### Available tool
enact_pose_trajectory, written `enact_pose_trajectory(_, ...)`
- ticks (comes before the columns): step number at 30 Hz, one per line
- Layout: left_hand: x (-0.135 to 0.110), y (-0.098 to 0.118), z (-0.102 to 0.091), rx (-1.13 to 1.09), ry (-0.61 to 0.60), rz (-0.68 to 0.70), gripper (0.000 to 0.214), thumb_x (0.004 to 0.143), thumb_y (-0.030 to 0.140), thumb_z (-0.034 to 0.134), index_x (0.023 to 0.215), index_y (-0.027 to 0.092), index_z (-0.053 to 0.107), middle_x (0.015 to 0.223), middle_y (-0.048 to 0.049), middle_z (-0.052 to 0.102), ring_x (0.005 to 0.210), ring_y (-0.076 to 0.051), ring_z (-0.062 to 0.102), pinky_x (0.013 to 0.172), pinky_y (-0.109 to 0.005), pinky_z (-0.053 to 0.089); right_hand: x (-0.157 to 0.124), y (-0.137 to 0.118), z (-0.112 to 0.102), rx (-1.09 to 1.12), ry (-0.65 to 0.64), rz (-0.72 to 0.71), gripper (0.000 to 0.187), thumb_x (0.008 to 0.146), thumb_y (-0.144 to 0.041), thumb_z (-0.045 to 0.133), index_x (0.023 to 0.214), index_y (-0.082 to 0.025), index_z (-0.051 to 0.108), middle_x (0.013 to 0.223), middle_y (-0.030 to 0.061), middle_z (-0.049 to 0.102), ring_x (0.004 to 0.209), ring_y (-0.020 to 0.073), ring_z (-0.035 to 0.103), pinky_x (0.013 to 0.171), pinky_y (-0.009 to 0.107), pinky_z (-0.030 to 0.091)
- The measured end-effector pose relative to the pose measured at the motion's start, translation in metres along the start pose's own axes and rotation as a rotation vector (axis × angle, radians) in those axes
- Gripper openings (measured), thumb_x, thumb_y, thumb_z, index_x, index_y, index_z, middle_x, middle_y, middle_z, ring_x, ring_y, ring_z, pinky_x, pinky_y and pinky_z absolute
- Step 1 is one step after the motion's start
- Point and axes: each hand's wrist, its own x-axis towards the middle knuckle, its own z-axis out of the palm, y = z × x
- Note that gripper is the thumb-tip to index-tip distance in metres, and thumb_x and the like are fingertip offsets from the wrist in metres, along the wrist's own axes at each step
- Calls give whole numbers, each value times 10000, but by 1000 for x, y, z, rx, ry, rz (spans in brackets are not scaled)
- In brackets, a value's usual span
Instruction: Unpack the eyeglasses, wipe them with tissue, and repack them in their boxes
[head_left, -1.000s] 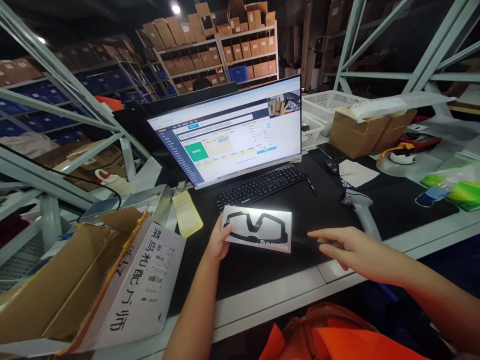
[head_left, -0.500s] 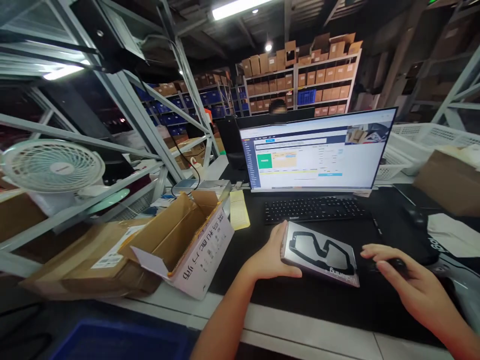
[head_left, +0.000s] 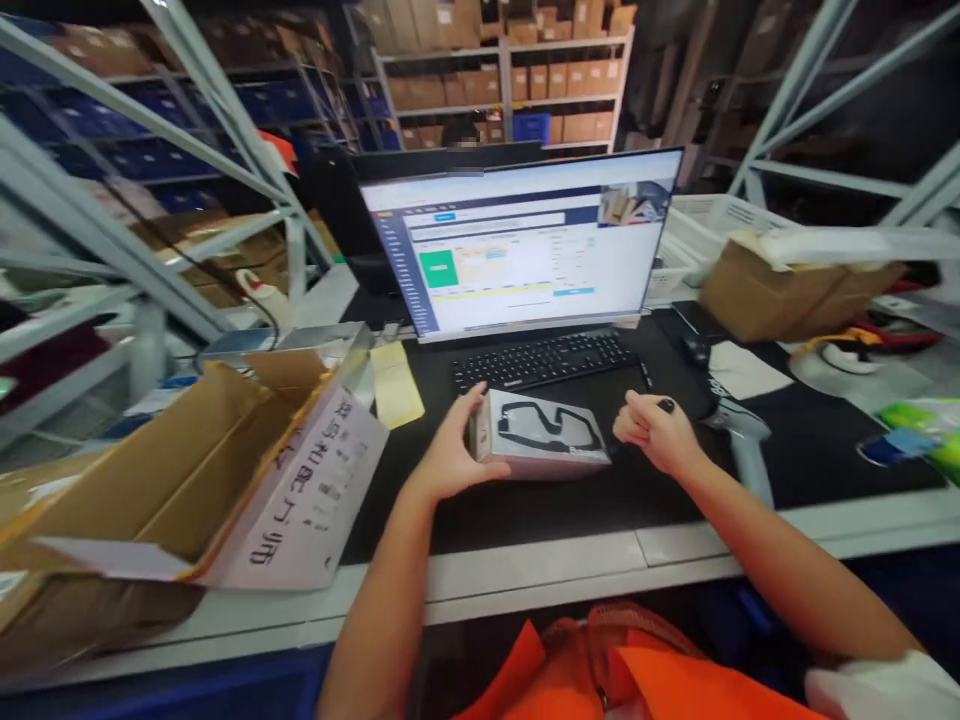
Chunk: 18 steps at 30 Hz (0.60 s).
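A small silver-grey box [head_left: 551, 430] with a black goggle-like frame outline printed on top rests on the black mat. My left hand [head_left: 457, 450] grips its left end, thumb along the near side and fingers behind. Just right of the box, apart from it, my right hand [head_left: 654, 432] is closed round a small black object [head_left: 666, 405]. Only a rounded dark end of that object shows above the fingers; its kind is hidden. A grey handheld scanner [head_left: 746, 445] lies to the right of that hand.
An open carton [head_left: 300, 500] stands at the left. Behind the box are a keyboard [head_left: 547, 358] and a lit monitor [head_left: 517, 260]. Yellow paper [head_left: 396, 385] lies near the carton. At the right are a mouse [head_left: 696, 348], white paper [head_left: 746, 370] and a brown carton [head_left: 787, 290].
The view has tilted down and swung right, bringing the scanner and an orange vest into sight. My right hand's fingers have curled closed. My left hand stays on the box.
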Motion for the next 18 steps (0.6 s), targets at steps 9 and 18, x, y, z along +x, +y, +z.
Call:
enact_pose_trajectory(9, -23, 12, -66, -158, 278, 73, 1183, 528, 626, 887, 1522, 276, 350, 1352, -124, 559, 1293, -342, 540, 1115, -502, 422, 7, 1, -6, 17, -23, -12, 642, 858, -524, 699, 470, -221, 287, 407, -78, 278, 370, 69, 272, 474, 281, 302)
enact_pose_trajectory(18, -16, 87, -101, 102, 85, -18, 909, 621, 448, 889, 1433, 348, 491, 1506, -71, 476, 1351, -350, 494, 1119, -480, 441, 10, -6, -54, -198, 369, -91, 583, 866, -721, 526, 617, -197, 585, 665, 29, 589, 597, 131, 546, 570, 259, 451)
